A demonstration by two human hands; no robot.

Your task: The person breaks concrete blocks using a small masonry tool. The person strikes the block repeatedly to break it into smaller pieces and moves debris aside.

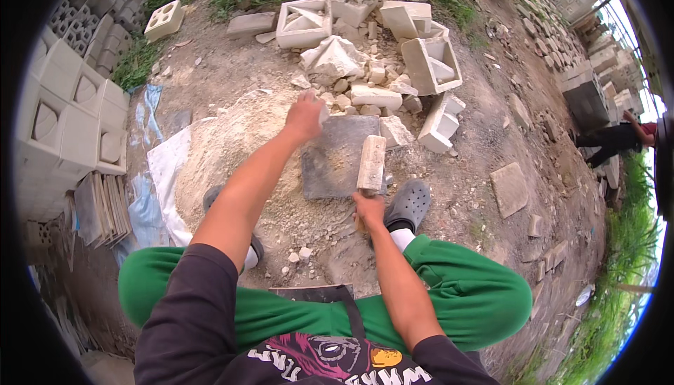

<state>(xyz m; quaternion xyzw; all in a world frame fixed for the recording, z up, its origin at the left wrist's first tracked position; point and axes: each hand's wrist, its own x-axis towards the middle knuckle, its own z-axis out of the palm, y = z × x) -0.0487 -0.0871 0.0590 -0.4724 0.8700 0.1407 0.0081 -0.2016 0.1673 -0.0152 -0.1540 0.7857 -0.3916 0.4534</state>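
My right hand (pixel 368 209) grips the handle of a mallet (pixel 371 164) with a thick, pale, dust-coated head. The mallet head is over the right edge of a dark square slab (pixel 330 174) dusted with pale powder. My left hand (pixel 307 116), slightly blurred, is closed at the slab's far left corner. A pale chunk of broken block (pixel 324 114) shows at its right side, mostly hidden by the fingers. Just beyond the slab lies a heap of broken pale blocks (pixel 337 58). To its left spreads a mound of crushed, sandy powder (pixel 239 139).
Whole and broken moulded blocks (pixel 432 65) ring the heap. A white sheet (pixel 168 171) lies beneath the powder. Pale blocks (pixel 70 104) are stacked at left, beside thin boards (pixel 102 206). A flat stone (pixel 509 188) lies at right. Another person (pixel 618 135) is at the far right.
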